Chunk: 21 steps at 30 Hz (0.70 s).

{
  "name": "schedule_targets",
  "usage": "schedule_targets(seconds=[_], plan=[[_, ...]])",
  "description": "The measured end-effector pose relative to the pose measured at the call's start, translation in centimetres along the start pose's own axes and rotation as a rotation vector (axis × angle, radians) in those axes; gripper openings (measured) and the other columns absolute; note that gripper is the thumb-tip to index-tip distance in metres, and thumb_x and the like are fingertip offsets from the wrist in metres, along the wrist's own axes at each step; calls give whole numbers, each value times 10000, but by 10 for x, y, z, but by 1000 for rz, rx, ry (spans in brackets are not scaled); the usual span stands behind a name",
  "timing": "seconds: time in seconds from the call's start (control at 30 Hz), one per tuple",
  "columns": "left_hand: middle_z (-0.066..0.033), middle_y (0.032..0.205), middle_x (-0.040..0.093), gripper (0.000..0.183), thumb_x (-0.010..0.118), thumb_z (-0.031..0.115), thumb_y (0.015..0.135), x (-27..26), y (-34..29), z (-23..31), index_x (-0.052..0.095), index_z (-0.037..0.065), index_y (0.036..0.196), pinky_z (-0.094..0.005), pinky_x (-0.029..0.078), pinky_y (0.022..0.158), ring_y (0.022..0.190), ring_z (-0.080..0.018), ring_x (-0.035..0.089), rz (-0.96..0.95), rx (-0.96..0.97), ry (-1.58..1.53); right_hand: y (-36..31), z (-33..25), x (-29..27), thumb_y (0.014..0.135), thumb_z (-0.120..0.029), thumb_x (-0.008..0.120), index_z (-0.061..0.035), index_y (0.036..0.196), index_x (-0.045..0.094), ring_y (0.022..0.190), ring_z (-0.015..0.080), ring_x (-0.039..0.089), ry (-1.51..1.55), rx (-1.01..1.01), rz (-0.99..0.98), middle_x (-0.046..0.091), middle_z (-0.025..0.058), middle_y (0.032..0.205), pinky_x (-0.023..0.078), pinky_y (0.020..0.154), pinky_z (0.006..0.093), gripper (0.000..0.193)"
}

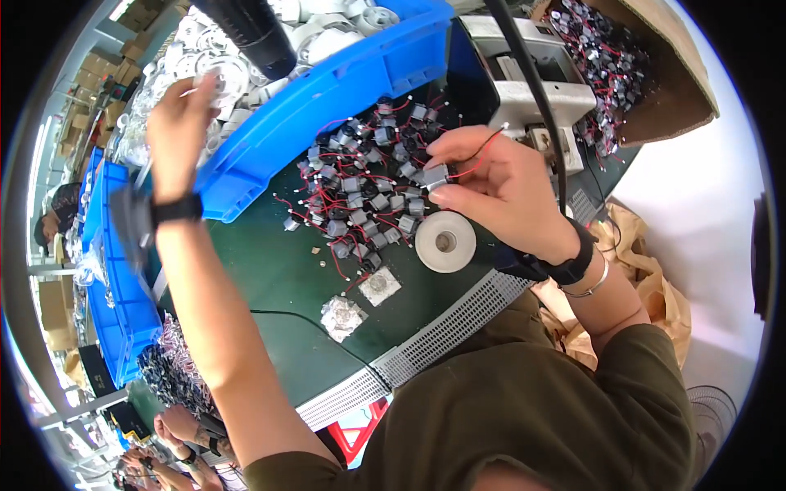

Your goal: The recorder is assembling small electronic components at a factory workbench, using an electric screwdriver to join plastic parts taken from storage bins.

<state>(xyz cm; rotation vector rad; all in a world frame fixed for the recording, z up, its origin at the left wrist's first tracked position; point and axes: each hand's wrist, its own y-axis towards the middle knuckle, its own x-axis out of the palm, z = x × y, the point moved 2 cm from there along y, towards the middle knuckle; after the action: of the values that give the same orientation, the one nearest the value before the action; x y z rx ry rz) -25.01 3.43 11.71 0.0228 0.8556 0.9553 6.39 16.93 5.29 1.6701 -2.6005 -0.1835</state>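
The small grey motor (435, 177) sits in the right hand (512, 184), pinched between thumb and fingertips over the right part of the bench (270, 270), above the edge of a heap of similar motors (360, 192). Its short body points out of the grip toward the bench's left side, while its red and black wires (479, 155) trail the other way, up past the fingers to a small white plug. The left hand (176, 123) is well apart, over the blue bin (327, 98) toward the bench's far left, its fingers bent beside a white round part (223, 78). That part is much nearer the left hand than the right; the bin's wall and the motor heap lie between the two hands. A white roll (445, 241) lies just beside the heap, below the right hand, toward the bench's near edge. Two pale square pads (379, 286) lie farther left along that edge.

The left fingers are blurred, so I cannot tell whether they grasp a part or only hover. A black tube (250, 37) hides some of the white parts, the upper border cuts off the bin, and the right fingers cover part of the motor.
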Motion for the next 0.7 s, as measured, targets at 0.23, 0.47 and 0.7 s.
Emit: schedule_targets(seconds=[0.23, 0.47, 0.7], plan=[[-63, 870, 641, 227, 518, 137, 940, 71, -176, 74, 564, -4, 1112, -247, 516, 542, 665, -97, 608, -552, -296, -668, -22, -13, -14, 804, 69, 619, 48, 1083, 519, 938, 163, 598, 30, -152, -16, 547, 116, 1119, 501, 816, 273, 296], [-173, 913, 622, 390, 638, 205, 834, 110, -205, 79, 547, 4, 1156, -382, 487, 627, 734, -296, 623, -392, 103, -30, -37, 6, -20, 818, 32, 636, 36, 1087, 535, 905, 93, 582, -86, -36, -65, 577, 51, 1033, 490, 797, 228, 287], [-179, 1120, 538, 681, 825, 161, 608, 129, -220, 81, 498, -7, 1181, -395, 456, 855, 1008, -339, 546, -238, 425, -119, -42, 14, -16, 782, 53, 647, -3, 1043, 561, 783, 80, 555, -242, -77, -126, 573, 23, 940, 495, 766, 228, 279]])
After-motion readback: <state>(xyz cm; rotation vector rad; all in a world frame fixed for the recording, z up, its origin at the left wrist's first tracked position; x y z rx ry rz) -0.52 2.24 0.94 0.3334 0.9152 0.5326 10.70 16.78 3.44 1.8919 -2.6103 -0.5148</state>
